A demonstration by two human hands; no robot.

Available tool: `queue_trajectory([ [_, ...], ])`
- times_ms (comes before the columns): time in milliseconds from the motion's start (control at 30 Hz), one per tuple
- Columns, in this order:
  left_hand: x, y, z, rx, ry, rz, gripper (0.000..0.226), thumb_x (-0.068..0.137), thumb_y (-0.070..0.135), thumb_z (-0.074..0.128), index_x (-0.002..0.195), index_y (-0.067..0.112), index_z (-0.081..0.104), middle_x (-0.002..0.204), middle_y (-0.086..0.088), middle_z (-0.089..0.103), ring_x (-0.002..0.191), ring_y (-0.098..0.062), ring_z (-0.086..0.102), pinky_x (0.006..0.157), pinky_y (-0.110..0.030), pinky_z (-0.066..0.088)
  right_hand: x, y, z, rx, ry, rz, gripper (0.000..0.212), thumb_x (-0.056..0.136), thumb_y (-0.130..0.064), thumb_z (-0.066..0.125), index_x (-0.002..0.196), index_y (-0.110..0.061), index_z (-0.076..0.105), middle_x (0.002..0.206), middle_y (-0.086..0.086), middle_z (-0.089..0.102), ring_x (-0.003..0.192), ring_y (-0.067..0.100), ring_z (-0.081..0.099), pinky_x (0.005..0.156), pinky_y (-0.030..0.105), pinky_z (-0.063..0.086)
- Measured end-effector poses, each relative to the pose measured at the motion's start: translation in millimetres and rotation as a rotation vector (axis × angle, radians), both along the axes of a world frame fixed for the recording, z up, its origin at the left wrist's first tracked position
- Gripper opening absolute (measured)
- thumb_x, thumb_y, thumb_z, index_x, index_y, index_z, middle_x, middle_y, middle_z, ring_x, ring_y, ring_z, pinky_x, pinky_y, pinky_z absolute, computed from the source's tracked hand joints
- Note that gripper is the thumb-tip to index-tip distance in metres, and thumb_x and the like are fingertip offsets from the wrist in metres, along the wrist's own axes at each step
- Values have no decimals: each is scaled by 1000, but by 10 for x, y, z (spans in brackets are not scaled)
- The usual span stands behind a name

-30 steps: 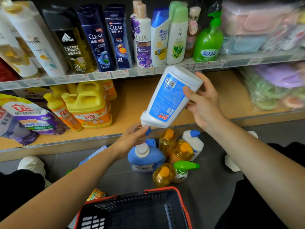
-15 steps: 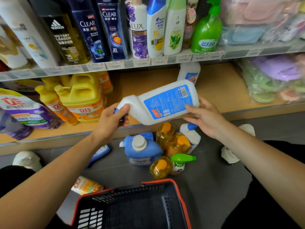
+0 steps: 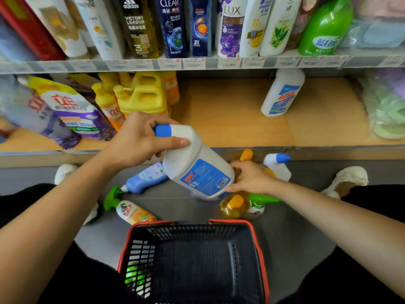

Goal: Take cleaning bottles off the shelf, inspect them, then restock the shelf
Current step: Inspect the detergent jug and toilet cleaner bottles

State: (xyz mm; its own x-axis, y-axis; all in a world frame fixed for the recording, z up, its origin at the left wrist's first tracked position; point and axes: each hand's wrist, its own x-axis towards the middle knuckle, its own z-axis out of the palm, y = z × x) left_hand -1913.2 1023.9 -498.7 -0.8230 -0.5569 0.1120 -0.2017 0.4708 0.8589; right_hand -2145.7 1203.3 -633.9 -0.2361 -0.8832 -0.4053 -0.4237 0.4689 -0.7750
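A white cleaner bottle with a blue label and blue cap hangs tilted over the floor, cap up-left. My left hand grips its neck just below the cap. My right hand holds its base at the lower right. A matching white bottle stands on the wooden lower shelf. On the floor below lie a blue bottle, a green-trigger spray bottle, amber bottles with orange caps, and a white blue-capped bottle.
A black basket with a red rim sits on the grey floor in front of me. Yellow jugs and refill pouches fill the lower shelf's left. Shampoo bottles line the upper shelf. Packaged sponges lie at right.
The held bottle has come down from in front of the shelf to just above the floor bottles and turned cap-up. My left hand moved to its neck. The view tilted downward.
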Motion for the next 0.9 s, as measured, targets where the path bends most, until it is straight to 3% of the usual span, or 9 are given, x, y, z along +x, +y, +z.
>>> queue_trajectory([
  [100, 75, 1, -59, -42, -49, -45, 21, 74, 34, 86, 90, 23, 79, 64, 9, 69, 47, -3, 56, 42, -19, 44, 37, -145, -29, -51, 238, 218, 94, 80, -2, 78, 154, -35, 30, 158, -5, 32, 122, 18, 55, 83, 24, 51],
  [167, 110, -39, -180, -128, -126, -57, 27, 74, 38, 87, 92, 19, 80, 70, 3, 72, 56, -8, 63, 49, -28, 50, 69, -256, -60, -98, 374, 354, 89, 87, -4, 71, 154, -43, 28, 163, -8, 21, 141, 17, 37, 99, 33, 47],
  [233, 123, -86, -367, -196, -216, -54, 29, 74, 41, 88, 92, 19, 80, 73, -3, 74, 65, -18, 67, 60, -41, 51, 122, -371, -95, -105, 484, 450, 69, 93, -15, 69, 150, -39, 39, 163, -7, 24, 146, 19, 31, 110, 39, 40],
  [333, 108, -80, -732, -295, -345, -72, 36, 76, 45, 85, 97, 16, 80, 78, -13, 74, 73, -30, 65, 67, -48, 49, 191, -501, -114, -117, 532, 460, 47, 94, -17, 67, 139, -23, 56, 146, 1, 42, 127, 29, 49, 101, 43, 42],
  [433, 66, -48, -1104, -363, -430, -82, 39, 79, 48, 81, 95, 13, 80, 76, -10, 73, 69, -26, 61, 63, -40, 44, 168, -529, -119, -145, 527, 399, 46, 94, -13, 66, 139, -19, 56, 128, 3, 47, 105, 32, 56, 87, 50, 46],
  [600, 27, -43, -1547, -274, -543, -104, 26, 85, 39, 76, 98, 16, 80, 66, -8, 67, 63, -23, 59, 64, -39, 46, 136, -525, -164, -127, 531, 356, 46, 95, -15, 66, 139, -19, 55, 123, 4, 45, 103, 32, 55, 87, 51, 46],
  [700, 88, -77, -1662, -227, -585, -155, 27, 87, 34, 77, 110, 19, 76, 75, -9, 70, 71, -24, 64, 68, -38, 48, 143, -551, -170, -114, 536, 315, 48, 94, -18, 68, 139, -21, 54, 123, 1, 45, 102, 30, 55, 86, 49, 46],
  [800, 58, -90, -1652, -268, -644, -218, 37, 88, 42, 74, 122, 28, 70, 88, 3, 71, 84, -19, 66, 75, -35, 50, 155, -562, -195, -124, 523, 271, 48, 91, -17, 71, 137, -22, 56, 122, -1, 46, 100, 26, 55, 86, 46, 47],
  [900, -107, -54, -1593, -385, -750, -239, 40, 85, 50, 71, 122, 35, 67, 111, 9, 71, 103, -18, 65, 80, -35, 51, 109, -526, -227, -169, 344, 170, 50, 85, -10, 77, 133, -17, 61, 119, -1, 51, 90, 13, 53, 82, 29, 47],
])
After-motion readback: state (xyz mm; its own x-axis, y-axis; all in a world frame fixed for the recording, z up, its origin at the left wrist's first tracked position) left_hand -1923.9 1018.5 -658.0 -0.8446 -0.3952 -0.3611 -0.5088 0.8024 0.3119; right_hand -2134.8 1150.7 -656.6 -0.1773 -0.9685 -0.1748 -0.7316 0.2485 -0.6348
